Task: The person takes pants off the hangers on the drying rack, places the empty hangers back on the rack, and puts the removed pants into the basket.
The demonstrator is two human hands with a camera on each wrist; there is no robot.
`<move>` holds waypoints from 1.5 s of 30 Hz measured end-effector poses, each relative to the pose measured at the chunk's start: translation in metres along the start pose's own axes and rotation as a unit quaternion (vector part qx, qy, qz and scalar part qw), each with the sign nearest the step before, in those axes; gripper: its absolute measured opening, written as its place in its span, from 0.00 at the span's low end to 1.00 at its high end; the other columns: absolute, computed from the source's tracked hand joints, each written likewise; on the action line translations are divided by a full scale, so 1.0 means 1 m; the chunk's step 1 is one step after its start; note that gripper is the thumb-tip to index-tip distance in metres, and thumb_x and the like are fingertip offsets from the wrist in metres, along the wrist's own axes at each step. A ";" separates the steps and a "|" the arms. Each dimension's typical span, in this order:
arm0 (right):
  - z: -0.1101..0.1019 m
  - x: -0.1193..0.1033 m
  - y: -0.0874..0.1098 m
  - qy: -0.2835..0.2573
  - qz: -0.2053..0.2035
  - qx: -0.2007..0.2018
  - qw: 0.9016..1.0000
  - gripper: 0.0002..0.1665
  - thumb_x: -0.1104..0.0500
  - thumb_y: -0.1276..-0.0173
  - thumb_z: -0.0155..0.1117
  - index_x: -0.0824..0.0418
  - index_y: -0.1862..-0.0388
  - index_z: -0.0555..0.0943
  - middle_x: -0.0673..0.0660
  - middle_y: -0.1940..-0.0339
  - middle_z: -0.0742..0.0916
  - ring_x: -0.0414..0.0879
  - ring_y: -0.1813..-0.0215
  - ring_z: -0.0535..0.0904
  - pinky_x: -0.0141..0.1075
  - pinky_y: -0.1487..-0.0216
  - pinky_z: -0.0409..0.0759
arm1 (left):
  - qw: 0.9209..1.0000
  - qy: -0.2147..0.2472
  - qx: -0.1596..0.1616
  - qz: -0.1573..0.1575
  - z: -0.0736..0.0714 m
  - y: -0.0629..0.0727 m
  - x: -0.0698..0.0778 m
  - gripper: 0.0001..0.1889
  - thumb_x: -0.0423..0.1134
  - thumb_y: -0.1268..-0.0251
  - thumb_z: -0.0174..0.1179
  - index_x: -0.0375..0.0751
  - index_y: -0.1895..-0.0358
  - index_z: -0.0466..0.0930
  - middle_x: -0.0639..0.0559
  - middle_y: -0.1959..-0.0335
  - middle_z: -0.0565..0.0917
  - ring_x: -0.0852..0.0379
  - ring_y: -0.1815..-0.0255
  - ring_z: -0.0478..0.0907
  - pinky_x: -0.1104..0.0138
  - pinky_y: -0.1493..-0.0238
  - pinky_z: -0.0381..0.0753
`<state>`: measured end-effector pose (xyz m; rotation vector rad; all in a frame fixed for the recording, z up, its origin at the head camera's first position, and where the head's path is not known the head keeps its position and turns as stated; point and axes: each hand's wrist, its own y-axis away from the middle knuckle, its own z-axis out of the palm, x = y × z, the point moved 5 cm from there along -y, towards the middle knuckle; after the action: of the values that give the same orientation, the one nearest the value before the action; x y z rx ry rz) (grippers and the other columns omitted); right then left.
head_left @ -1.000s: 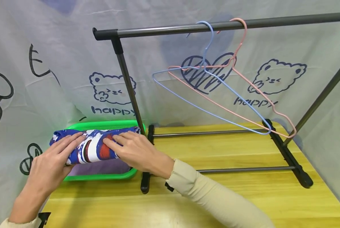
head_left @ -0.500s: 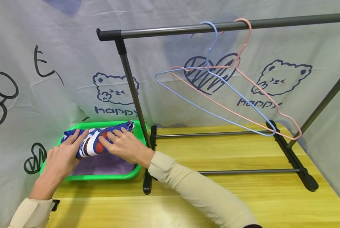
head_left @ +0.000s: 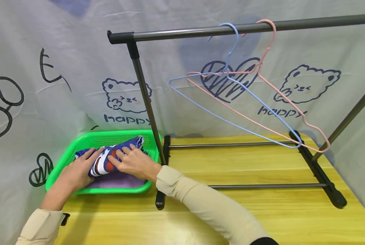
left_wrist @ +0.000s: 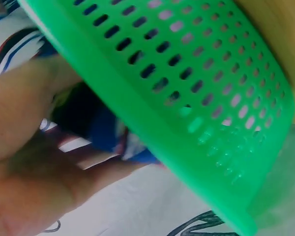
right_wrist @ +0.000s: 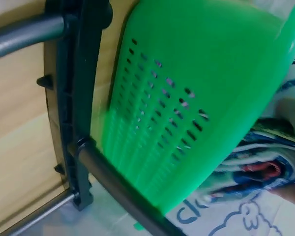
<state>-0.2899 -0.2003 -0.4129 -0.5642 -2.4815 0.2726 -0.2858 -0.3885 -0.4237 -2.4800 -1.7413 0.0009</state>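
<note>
A folded garment (head_left: 101, 165), patterned in blue, white and red, sits tilted within the green basket (head_left: 109, 191) in the head view. My left hand (head_left: 78, 172) grips its left end, fingers over the top. My right hand (head_left: 134, 162) holds the right part with bent fingers. Beneath the bundle lies purple cloth (head_left: 118, 181). In the left wrist view, part of the garment (left_wrist: 104, 132) shows between thumb and fingers behind the basket rim. The right wrist view shows its rolled layers (right_wrist: 265, 169) end-on above the rim, with only a bit of the hand visible.
A dark metal rack (head_left: 153, 122) stands right beside the basket on the wooden table (head_left: 182, 217). From its top bar hang a blue hanger (head_left: 228, 71) and a pink hanger (head_left: 292, 102). A printed curtain (head_left: 176, 112) closes off the back.
Both hands have lowered the folded garment from above the basket down into it. More of the basket's back wall shows now. The head view has shifted slightly left.
</note>
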 end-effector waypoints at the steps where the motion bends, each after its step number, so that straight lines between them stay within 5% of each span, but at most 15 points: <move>1: 0.001 -0.001 0.001 -0.002 -0.002 -0.009 1.000 0.25 0.53 0.18 0.54 0.51 0.25 0.74 0.54 0.38 0.85 0.50 0.41 0.84 0.44 0.39 0.82 | 1.000 0.010 -0.019 0.003 0.002 0.000 0.000 0.55 0.29 0.55 0.80 0.39 0.21 0.56 0.19 0.30 0.64 0.14 0.40 0.69 0.30 0.55 0.78; 8: 0.004 -0.005 0.008 -0.086 -0.021 -0.083 0.993 0.29 0.44 0.22 0.59 0.48 0.25 0.75 0.53 0.35 0.84 0.48 0.41 0.84 0.35 0.44 0.83 | 0.985 0.109 -0.133 0.021 -0.002 -0.002 0.000 0.51 0.39 0.49 0.77 0.29 0.23 0.58 0.15 0.27 0.56 0.14 0.32 0.60 0.28 0.42 0.70; 12: 0.001 0.001 0.014 -0.175 -0.006 -0.102 0.979 0.33 0.37 0.26 0.61 0.47 0.27 0.77 0.51 0.33 0.83 0.45 0.41 0.83 0.30 0.48 0.82 | 0.971 0.171 -0.164 0.016 -0.011 -0.001 -0.002 0.45 0.40 0.40 0.73 0.28 0.24 0.60 0.15 0.26 0.52 0.13 0.32 0.58 0.28 0.40 0.68; 15: 0.000 0.006 0.016 -0.242 0.012 -0.091 0.966 0.30 0.37 0.24 0.58 0.50 0.30 0.80 0.51 0.34 0.83 0.43 0.40 0.83 0.28 0.46 0.80 | 0.971 0.180 -0.160 0.001 -0.012 -0.002 -0.001 0.41 0.48 0.32 0.68 0.27 0.25 0.62 0.14 0.26 0.53 0.13 0.32 0.58 0.27 0.40 0.67; 19: 0.004 0.009 0.018 -0.280 0.039 -0.089 0.955 0.30 0.39 0.20 0.53 0.54 0.30 0.79 0.53 0.31 0.81 0.45 0.31 0.77 0.33 0.30 0.71 | 0.972 0.180 -0.148 -0.024 -0.007 -0.005 0.006 0.43 0.56 0.28 0.62 0.27 0.23 0.60 0.14 0.25 0.50 0.13 0.29 0.51 0.24 0.38 0.59; 24: 0.022 0.005 0.023 -0.274 0.079 -0.176 0.942 0.37 0.36 0.17 0.40 0.53 0.18 0.63 0.56 0.18 0.65 0.50 0.17 0.55 0.43 0.19 0.51 | 0.973 0.173 -0.145 -0.038 0.002 -0.007 0.009 0.48 0.60 0.30 0.62 0.33 0.20 0.54 0.15 0.23 0.42 0.12 0.26 0.35 0.19 0.37 0.39; 29: 0.036 -0.002 0.027 -0.274 0.102 -0.231 0.928 0.40 0.35 0.17 0.30 0.49 0.14 0.48 0.54 0.14 0.51 0.50 0.15 0.41 0.44 0.17 0.44 | 0.976 0.158 -0.146 -0.039 0.010 -0.006 0.005 0.50 0.63 0.31 0.61 0.41 0.17 0.48 0.21 0.20 0.39 0.18 0.23 0.30 0.22 0.35 0.26; 35: 0.042 -0.008 0.028 -0.271 0.110 -0.250 0.923 0.39 0.33 0.17 0.28 0.44 0.13 0.44 0.53 0.13 0.49 0.50 0.15 0.41 0.44 0.18 0.47 | 0.975 0.162 -0.147 -0.033 0.017 -0.005 0.005 0.51 0.64 0.32 0.60 0.42 0.16 0.46 0.28 0.18 0.39 0.24 0.21 0.28 0.25 0.34 0.21; 40: 0.043 -0.009 0.027 -0.268 0.111 -0.261 0.921 0.39 0.33 0.18 0.28 0.42 0.14 0.44 0.52 0.13 0.50 0.50 0.15 0.43 0.44 0.18 0.47 | 0.980 0.138 -0.140 -0.039 0.022 -0.007 0.006 0.52 0.67 0.33 0.58 0.41 0.16 0.47 0.24 0.19 0.39 0.23 0.21 0.31 0.29 0.31 0.19; 45: 0.045 -0.010 0.025 -0.265 0.112 -0.270 0.919 0.39 0.32 0.18 0.28 0.41 0.14 0.44 0.51 0.13 0.51 0.48 0.15 0.43 0.43 0.18 0.47 | 0.975 0.170 -0.142 -0.037 0.025 -0.006 0.007 0.52 0.65 0.32 0.59 0.38 0.17 0.45 0.21 0.20 0.36 0.22 0.21 0.29 0.29 0.29 0.23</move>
<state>-0.3005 -0.1856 -0.4622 -1.1303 -3.0325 -0.2229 -0.2906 -0.3778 -0.4475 -2.4048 -1.7815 -0.6818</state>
